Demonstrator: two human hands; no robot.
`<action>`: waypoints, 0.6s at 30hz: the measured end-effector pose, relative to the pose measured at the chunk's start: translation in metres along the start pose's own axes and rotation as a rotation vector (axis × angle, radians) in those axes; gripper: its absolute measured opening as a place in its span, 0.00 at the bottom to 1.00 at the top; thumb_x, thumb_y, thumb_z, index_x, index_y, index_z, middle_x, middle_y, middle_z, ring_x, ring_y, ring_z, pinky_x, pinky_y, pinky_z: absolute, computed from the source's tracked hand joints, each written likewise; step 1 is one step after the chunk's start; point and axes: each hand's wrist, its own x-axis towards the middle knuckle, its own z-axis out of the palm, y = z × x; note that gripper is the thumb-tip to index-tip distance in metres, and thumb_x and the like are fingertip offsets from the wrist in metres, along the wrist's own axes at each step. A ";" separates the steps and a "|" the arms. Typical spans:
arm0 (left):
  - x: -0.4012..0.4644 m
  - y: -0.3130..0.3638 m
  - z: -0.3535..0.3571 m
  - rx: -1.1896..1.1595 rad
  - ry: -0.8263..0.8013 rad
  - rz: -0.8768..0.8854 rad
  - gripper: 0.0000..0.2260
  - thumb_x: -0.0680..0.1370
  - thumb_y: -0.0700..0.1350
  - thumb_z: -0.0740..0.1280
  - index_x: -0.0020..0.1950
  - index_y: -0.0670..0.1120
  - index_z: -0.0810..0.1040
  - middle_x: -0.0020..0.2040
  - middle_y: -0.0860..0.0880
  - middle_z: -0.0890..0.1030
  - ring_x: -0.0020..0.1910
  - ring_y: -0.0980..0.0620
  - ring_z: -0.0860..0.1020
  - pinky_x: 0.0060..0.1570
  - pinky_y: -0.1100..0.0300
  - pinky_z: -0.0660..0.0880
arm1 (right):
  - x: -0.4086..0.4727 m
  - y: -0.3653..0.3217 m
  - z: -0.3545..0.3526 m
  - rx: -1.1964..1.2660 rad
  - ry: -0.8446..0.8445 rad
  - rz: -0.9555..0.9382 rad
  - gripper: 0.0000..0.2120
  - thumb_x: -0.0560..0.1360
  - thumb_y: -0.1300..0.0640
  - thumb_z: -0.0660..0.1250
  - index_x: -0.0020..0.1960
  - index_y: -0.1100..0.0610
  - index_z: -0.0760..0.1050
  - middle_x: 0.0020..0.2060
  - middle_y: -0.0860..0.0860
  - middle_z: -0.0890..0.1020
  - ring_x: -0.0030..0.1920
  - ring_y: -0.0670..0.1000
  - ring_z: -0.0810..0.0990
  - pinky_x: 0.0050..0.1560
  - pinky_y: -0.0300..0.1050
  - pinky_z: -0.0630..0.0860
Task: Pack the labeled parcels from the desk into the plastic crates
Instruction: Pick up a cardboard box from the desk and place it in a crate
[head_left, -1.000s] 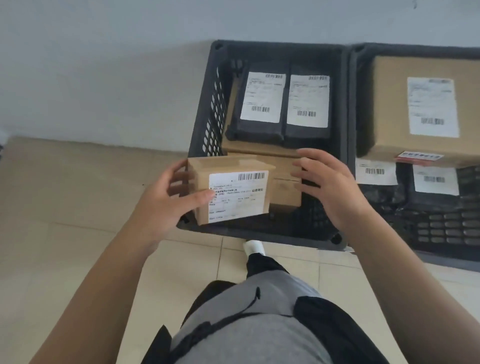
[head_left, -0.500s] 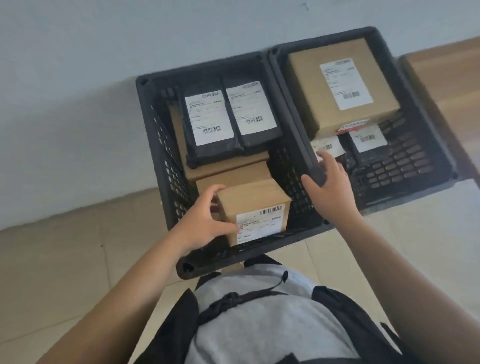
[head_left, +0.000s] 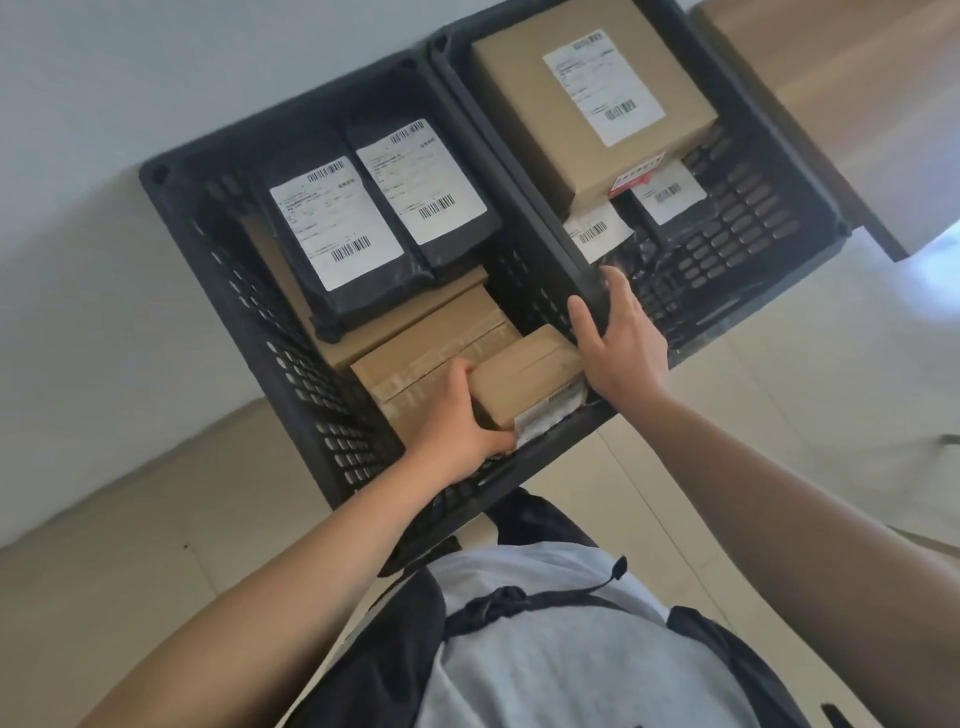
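So the small cardboard box (head_left: 524, 382) that was hovering over the near rim a second ago is now going down inside the left crate (head_left: 218, 270), tucking into its near right corner with the label facing the near wall, which to me means this parcel is pretty much packed and just needs letting go. The left hand (head_left: 457, 431) is still gripping it, fingers curled around its left end, thumb on the near side. The right hand (head_left: 621, 343) has moved onto the divider where the left crate is meeting the right crate (head_left: 789, 156), fingers draped over that rim, thumb on the left crate's side, holding no parcel, looks like it's steadying things. Counting, biggest first: two crates, one big labeled carton (head_left: 566, 104) in the right crate, three brown boxes in the left crate counting the held one, two black mailer bags (head_left: 337, 244) stacked on those, and at least two more black bags peeking out under the big carton, labels showing.
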 end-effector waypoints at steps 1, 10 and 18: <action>-0.001 -0.001 0.003 0.034 0.021 0.021 0.39 0.70 0.47 0.81 0.71 0.56 0.58 0.70 0.49 0.70 0.65 0.48 0.75 0.63 0.46 0.78 | 0.001 0.001 0.001 0.000 0.006 0.000 0.31 0.82 0.33 0.55 0.80 0.45 0.56 0.76 0.50 0.72 0.72 0.57 0.75 0.70 0.62 0.74; 0.003 0.000 0.014 0.367 -0.004 0.150 0.39 0.71 0.52 0.80 0.68 0.57 0.55 0.67 0.47 0.72 0.63 0.46 0.77 0.60 0.47 0.80 | 0.001 0.001 0.004 -0.053 0.038 0.006 0.32 0.82 0.33 0.56 0.80 0.46 0.57 0.73 0.49 0.75 0.67 0.57 0.78 0.65 0.57 0.78; 0.010 0.007 -0.005 0.239 -0.180 0.078 0.44 0.70 0.50 0.81 0.79 0.55 0.59 0.75 0.50 0.67 0.71 0.47 0.71 0.70 0.44 0.72 | 0.005 0.002 0.005 -0.100 0.032 -0.010 0.33 0.82 0.32 0.55 0.80 0.48 0.57 0.74 0.50 0.74 0.68 0.57 0.78 0.65 0.58 0.77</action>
